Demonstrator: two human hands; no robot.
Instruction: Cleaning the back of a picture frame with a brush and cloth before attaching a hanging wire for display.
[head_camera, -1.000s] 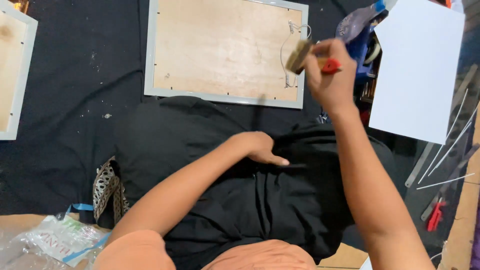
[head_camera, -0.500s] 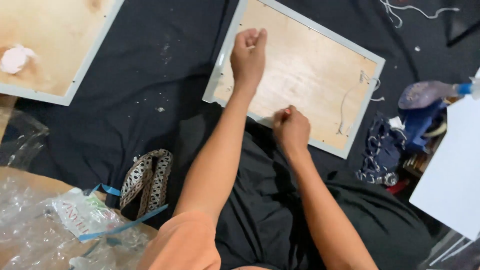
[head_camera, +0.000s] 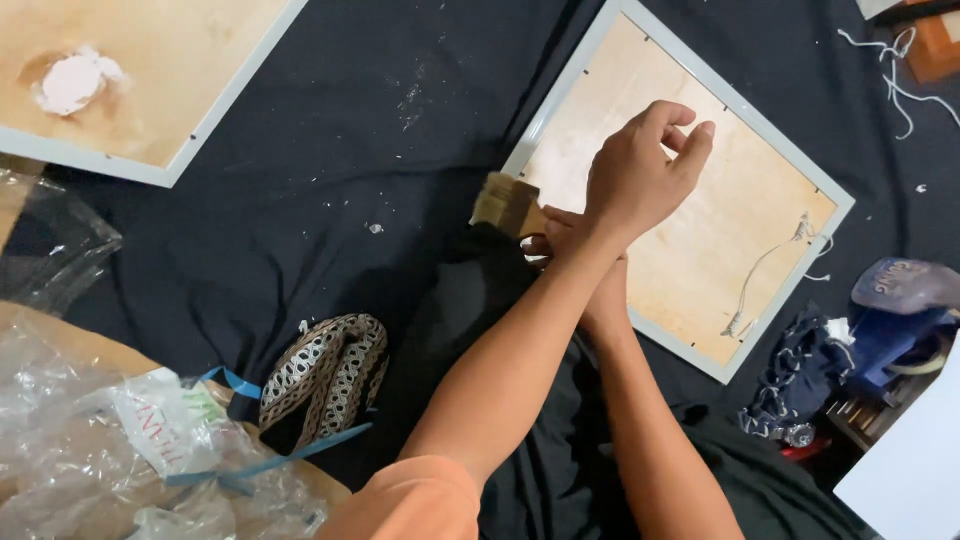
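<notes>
A pale-framed picture frame (head_camera: 690, 350) lies face down on black cloth, its wooden backing (head_camera: 700, 210) up. My left hand (head_camera: 640, 175) hovers over the backing near the frame's upper left side, fingers curled, nothing visible in it. My left forearm crosses over my right hand (head_camera: 565, 235), which is mostly hidden at the frame's near left edge. The right hand grips a flat paintbrush (head_camera: 505, 205), whose tan bristles stick out to the left over the cloth.
A second face-down frame (head_camera: 150, 170) with a white blob (head_camera: 72, 80) lies at top left. A patterned ribbon roll (head_camera: 325, 375) and crumpled plastic bags (head_camera: 120, 440) sit at lower left. White string (head_camera: 765, 270), blue clutter (head_camera: 890, 320) and a white board (head_camera: 910, 480) are on the right.
My right hand came down from the upper right with the brush to the frame's near edge. My left hand reached onto the backing and now crosses above the right.
</notes>
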